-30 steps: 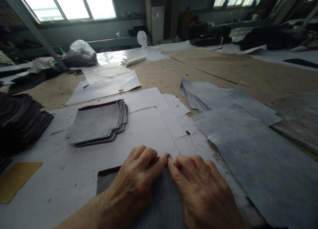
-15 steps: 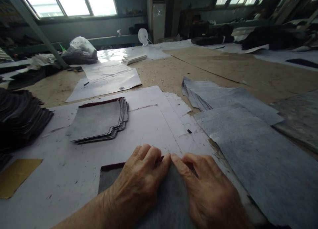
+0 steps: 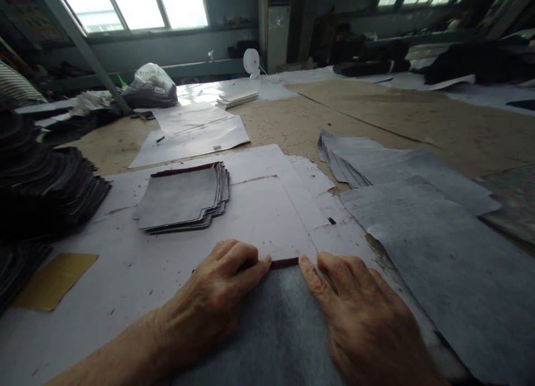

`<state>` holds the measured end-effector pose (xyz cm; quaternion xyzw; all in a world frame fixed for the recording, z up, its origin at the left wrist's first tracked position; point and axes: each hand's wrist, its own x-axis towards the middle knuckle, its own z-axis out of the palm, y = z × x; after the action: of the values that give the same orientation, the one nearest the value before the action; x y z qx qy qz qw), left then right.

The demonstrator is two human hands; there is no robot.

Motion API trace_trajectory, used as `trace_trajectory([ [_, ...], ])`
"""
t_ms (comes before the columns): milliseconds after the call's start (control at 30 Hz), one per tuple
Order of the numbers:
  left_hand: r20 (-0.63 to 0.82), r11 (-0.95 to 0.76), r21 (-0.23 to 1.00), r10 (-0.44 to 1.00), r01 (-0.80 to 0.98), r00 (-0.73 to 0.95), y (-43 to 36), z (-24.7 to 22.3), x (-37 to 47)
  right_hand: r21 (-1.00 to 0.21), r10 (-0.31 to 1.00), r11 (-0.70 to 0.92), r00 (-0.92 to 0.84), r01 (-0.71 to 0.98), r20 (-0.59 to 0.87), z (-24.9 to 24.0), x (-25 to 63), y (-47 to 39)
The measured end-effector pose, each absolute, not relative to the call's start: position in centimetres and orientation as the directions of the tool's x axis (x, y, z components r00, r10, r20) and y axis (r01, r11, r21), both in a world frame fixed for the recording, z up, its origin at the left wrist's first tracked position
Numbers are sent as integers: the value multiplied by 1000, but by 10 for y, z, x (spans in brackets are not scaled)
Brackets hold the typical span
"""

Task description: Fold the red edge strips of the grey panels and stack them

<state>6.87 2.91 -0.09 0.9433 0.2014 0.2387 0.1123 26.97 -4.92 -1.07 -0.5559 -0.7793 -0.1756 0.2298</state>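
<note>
A grey sheet (image 3: 280,324) with a narrow dark red edge strip (image 3: 285,263) lies on the white paper right in front of me. My left hand (image 3: 223,291) is closed at the strip's left part, thumb tip on the fold. On the right part, my right hand (image 3: 355,302) presses with its thumb, the other fingers curled beside it. A short length of the strip shows between the thumbs. Farther back on the left rests a small stack of similar grey pieces (image 3: 179,196) with a dark red edge.
Tall dark stacks (image 3: 45,179) stand at the left, near a tan card (image 3: 56,280). Large grey sheets (image 3: 443,252) lie at the right. White paper (image 3: 192,143), a plastic bag (image 3: 152,85) and a small white fan (image 3: 251,61) are farther back.
My hands have moved apart along the top edge, the left one leftward, uncovering part of the dark red strip. The whole view has shifted slightly, so the surroundings appear farther right.
</note>
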Motion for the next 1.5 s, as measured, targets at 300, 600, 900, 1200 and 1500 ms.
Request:
trace_trajectory([
  [300, 254, -888, 285, 434, 362, 864, 32, -3, 63, 136, 797, 319, -343, 938, 496, -9, 268, -49],
  [600, 173, -672, 429, 717, 604, 675, 25, 5, 60, -265, 815, 321, -123, 909, 567, -10, 285, -49],
  [900, 85, -505, 635, 798, 585, 597, 31, 10, 60, -302, 765, 285, -26, 910, 643, 14, 281, -39],
  [1200, -21, -322, 827, 802, 461, 597, 37, 18, 53, -380, 905, 399, -292, 834, 308, 20, 260, -17],
  [1500, 469, -753, 162, 627, 637, 622, 31, 10, 49, -121, 764, 474, -339, 872, 549, 5, 253, -24],
])
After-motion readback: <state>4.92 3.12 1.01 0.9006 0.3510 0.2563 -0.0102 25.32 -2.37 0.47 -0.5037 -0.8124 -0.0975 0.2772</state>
